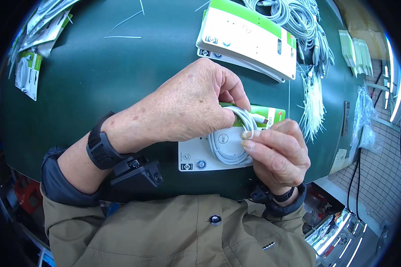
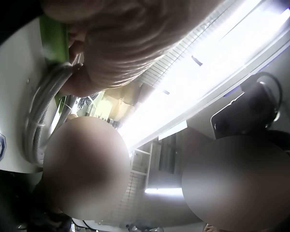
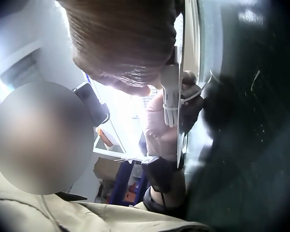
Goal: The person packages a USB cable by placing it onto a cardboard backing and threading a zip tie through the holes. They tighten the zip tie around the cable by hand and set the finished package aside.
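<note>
A coiled white cable (image 1: 229,155) lies against a green and white printed card (image 1: 196,153) in the head view, its plug at the coil's upper right. My left hand (image 1: 187,100) pinches the top of the coil between thumb and index finger. At the coil's right side, the thumb and fingertips of my right hand (image 1: 278,153) pinch the cable. In the right wrist view the card (image 3: 181,145) stands edge-on, with the cable (image 3: 171,99) on one face and a thin white tie (image 3: 199,92) looping out past the other. Some fingers are hidden behind it.
Stacked cards (image 1: 249,38) lie beyond my hands, beside bundled cables (image 1: 298,22) and a bunch of thin white ties (image 1: 314,107). Several packaged cables (image 1: 29,73) are at the far left of the green table (image 1: 98,66), and loose ties (image 1: 122,37) lie near its back.
</note>
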The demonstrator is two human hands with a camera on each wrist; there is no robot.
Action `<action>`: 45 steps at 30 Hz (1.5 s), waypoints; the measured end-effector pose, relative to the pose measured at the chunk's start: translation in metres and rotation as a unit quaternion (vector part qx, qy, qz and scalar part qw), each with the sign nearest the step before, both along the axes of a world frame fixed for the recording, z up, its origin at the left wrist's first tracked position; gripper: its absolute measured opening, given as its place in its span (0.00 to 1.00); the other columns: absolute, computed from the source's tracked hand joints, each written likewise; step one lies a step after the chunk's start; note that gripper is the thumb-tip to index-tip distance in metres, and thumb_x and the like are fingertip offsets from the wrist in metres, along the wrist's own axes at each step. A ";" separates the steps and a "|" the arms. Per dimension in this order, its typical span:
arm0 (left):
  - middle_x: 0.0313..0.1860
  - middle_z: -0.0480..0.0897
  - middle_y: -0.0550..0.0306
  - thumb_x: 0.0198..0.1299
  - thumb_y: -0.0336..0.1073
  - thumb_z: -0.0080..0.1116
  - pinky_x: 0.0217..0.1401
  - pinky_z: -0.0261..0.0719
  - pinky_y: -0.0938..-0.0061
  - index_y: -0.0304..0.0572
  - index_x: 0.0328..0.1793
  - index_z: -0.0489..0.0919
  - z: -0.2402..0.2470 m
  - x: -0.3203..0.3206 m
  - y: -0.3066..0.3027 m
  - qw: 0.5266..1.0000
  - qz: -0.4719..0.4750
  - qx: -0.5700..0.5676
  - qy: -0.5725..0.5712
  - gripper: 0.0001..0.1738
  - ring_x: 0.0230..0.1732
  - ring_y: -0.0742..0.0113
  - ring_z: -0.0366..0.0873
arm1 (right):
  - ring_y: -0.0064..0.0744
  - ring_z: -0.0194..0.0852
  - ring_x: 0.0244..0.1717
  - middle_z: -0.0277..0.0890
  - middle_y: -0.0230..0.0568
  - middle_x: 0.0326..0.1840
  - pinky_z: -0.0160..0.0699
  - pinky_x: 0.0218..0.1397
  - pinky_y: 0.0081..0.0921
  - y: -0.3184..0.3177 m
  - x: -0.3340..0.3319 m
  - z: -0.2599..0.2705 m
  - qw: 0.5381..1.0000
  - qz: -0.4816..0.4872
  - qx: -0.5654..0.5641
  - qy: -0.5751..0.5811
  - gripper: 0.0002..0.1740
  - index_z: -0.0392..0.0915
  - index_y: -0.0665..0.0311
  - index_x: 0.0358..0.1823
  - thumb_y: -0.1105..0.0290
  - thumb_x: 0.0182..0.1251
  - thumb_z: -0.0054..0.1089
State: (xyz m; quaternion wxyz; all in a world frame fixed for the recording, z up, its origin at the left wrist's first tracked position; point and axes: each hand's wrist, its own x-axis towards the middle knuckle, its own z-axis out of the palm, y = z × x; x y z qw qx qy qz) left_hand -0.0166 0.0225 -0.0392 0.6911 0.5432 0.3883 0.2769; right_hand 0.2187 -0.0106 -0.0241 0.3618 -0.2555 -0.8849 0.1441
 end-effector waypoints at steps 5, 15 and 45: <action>0.37 0.89 0.56 0.58 0.24 0.64 0.49 0.85 0.79 0.28 0.45 0.89 0.002 -0.001 0.001 1.000 -0.003 -0.013 0.002 0.10 0.39 0.77 0.84 | 0.28 0.73 0.30 0.87 0.37 0.46 0.75 0.32 0.24 0.000 0.003 -0.004 1.000 0.013 -0.010 0.001 0.19 0.92 0.60 0.43 0.77 0.44 0.78; 0.36 0.90 0.55 0.54 0.23 0.61 0.50 0.85 0.77 0.28 0.43 0.89 0.003 0.000 0.001 1.000 0.002 -0.010 0.022 0.12 0.39 0.76 0.84 | 0.28 0.78 0.28 0.88 0.38 0.45 0.75 0.29 0.24 -0.001 0.000 -0.013 0.998 -0.014 -0.025 0.054 0.21 0.91 0.60 0.41 0.85 0.42 0.79; 0.34 0.89 0.53 0.53 0.26 0.62 0.48 0.84 0.74 0.28 0.43 0.89 0.002 0.002 -0.001 0.998 0.007 0.033 0.051 0.12 0.37 0.73 0.84 | 0.31 0.81 0.26 0.84 0.35 0.31 0.75 0.27 0.26 0.000 -0.017 -0.005 0.995 -0.054 -0.079 0.008 0.17 0.89 0.61 0.39 0.86 0.47 0.77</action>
